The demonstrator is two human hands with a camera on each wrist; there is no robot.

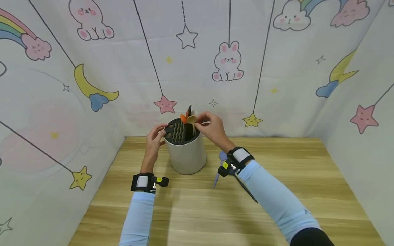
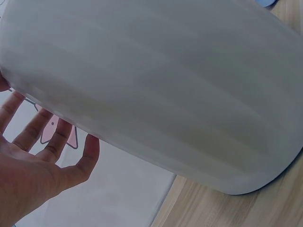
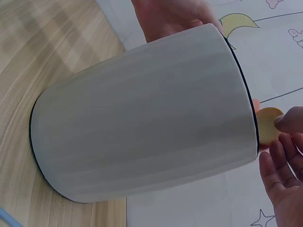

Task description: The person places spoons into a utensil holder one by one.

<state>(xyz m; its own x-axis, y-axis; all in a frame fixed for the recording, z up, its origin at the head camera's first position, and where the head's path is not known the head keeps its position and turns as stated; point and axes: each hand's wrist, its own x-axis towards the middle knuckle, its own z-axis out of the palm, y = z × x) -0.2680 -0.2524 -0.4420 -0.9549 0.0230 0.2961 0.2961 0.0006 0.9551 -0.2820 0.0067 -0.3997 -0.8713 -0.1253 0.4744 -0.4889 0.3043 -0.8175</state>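
A white round utensil holder (image 1: 186, 159) with a dark slotted top (image 1: 178, 131) stands upright on the table. My left hand (image 1: 153, 140) grips its rim from the left, the fingers against its side in the left wrist view. With thumb and fingers my right hand (image 1: 214, 128) pinches a yellowish, wood-coloured spoon (image 1: 192, 119) at the right part of the top. The spoon's bowl (image 3: 268, 124) shows past the rim in the right wrist view. Beside it, an orange utensil (image 1: 183, 119) and a dark utensil (image 1: 189, 110) stick up out of the holder.
On the wooden table (image 1: 197, 212), a bluish-purple spoon (image 1: 216, 179) lies right of the holder. A long dark utensil (image 1: 248, 192) lies partly hidden under my right forearm. A printed cloth wall (image 1: 197, 85) rises behind the table.
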